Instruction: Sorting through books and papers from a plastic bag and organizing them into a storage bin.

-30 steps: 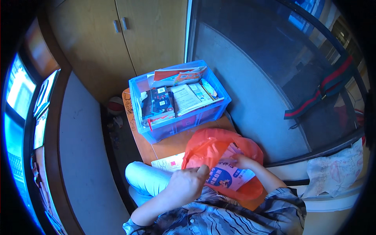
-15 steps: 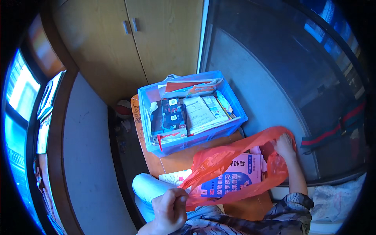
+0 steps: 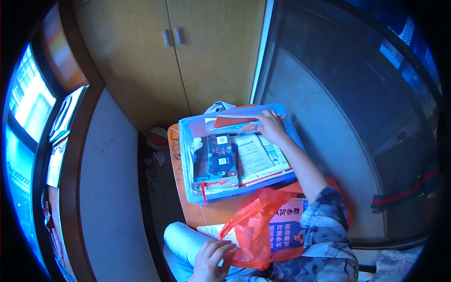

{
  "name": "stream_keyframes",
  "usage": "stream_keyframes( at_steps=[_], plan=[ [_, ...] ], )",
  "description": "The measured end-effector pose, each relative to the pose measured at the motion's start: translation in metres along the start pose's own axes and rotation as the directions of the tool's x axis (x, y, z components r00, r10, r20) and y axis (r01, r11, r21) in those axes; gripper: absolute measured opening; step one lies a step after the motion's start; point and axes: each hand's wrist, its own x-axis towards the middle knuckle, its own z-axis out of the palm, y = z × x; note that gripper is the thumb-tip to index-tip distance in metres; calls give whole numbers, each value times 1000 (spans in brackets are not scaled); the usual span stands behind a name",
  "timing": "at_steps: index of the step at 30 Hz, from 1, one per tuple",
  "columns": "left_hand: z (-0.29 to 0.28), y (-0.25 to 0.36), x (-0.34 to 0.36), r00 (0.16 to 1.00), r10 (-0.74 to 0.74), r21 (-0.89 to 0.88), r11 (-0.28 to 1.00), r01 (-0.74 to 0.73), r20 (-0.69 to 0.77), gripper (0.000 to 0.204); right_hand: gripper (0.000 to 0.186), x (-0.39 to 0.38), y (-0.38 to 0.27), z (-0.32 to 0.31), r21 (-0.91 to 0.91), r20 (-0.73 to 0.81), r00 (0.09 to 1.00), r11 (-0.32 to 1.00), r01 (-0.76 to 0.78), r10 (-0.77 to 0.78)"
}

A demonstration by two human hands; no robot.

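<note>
At the far end of the blue bin: upright booklets, long edge running left to right; right hand nearer, over their right end, closure not discernible. Lower left: left hand, pinching rim of red bag.

Crumpled red plastic bag, open around pink-and-blue book, red booklet leaning in blue bin

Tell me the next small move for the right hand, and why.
The right hand should perhaps lift the booklets at the back of the blue bin: it is at their right end, while the left hand holds the red plastic bag.
</note>
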Motion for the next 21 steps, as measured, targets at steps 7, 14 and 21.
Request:
stream_keyframes(
  at_steps=[7,14,21],
  plan=[
    [-2,-39,-70,809,-497,-325,857,399,-315,17,7,4,5,26,-90,45,986,983,162,-158],
    [-14,-48,-58,758,-587,-640,704,307,-283,16,4,-20,-65,-104,174,-267,963,984,26,22],
    [14,-82,12,880,-459,-992,-78,99,124,55,20,-170,-237,-120,135,-25,691,683,718,-722]
  ],
)
